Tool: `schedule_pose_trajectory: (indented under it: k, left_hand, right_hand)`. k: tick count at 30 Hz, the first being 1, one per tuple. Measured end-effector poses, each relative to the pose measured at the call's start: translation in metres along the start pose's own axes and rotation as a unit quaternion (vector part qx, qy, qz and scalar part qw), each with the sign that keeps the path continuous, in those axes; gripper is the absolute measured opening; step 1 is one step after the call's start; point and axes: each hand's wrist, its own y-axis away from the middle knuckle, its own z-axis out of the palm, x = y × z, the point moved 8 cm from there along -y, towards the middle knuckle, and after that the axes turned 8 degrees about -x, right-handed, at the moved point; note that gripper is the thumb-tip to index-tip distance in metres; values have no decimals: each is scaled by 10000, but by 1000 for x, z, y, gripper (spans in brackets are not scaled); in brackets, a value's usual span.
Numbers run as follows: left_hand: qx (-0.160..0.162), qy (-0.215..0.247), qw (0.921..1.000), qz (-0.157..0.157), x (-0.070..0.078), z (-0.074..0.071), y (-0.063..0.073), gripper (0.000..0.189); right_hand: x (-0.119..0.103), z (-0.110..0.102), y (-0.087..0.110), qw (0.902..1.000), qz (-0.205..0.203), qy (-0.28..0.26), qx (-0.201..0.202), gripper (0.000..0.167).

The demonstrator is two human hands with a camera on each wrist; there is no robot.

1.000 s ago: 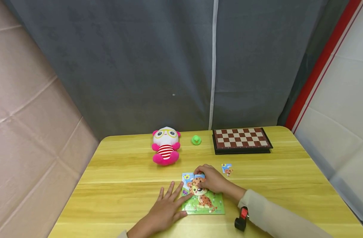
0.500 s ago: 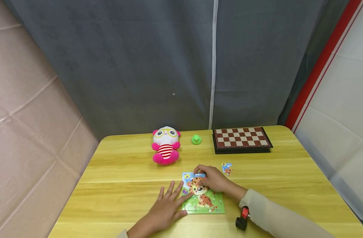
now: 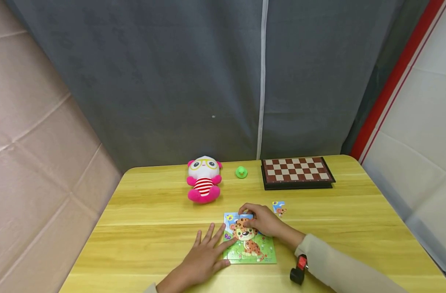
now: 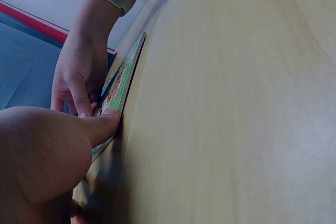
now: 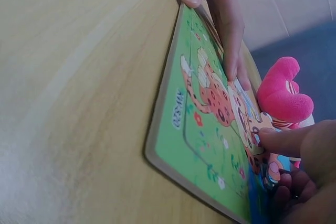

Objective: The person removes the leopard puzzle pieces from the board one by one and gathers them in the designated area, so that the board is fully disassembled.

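A square jigsaw puzzle (image 3: pixel 266 250) of a spotted leopard on green grass lies on the table in the head view. My left hand (image 3: pixel 203 258) rests at its left side with fingers spread, index finger across the picture and thumb at the lower edge. My right hand (image 3: pixel 263 219) is over the top of the puzzle, thumb on the leopard's head and fingers curled at the upper edge, pinching a puzzle piece (image 5: pixel 274 167) that its fingers mostly hide. Bare blue backing (image 5: pixel 256 198) shows beside it in the right wrist view. A loose puzzle piece (image 3: pixel 279 208) lies beyond the right hand.
A pink and white plush toy (image 3: pixel 203 181) lies at the back of the wooden table (image 3: pixel 142 236). Beside it sits a small green rubber duck (image 3: pixel 241 172). A chessboard box (image 3: pixel 297 173) stands at the back right, before a grey curtain (image 3: pixel 171 81).
Both hands stay nearly where they were. The right hand and forearm have shifted very slightly to the right, still at the puzzle's top.
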Motion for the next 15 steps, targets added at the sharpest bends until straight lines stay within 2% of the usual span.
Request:
schedule_pose_trajectory:
  k: [15]
  left_hand:
    - [-23,-22,10000,0,-1,1,0,61]
  right_hand:
    - [2,-7,0,9997,94,-179,153,22]
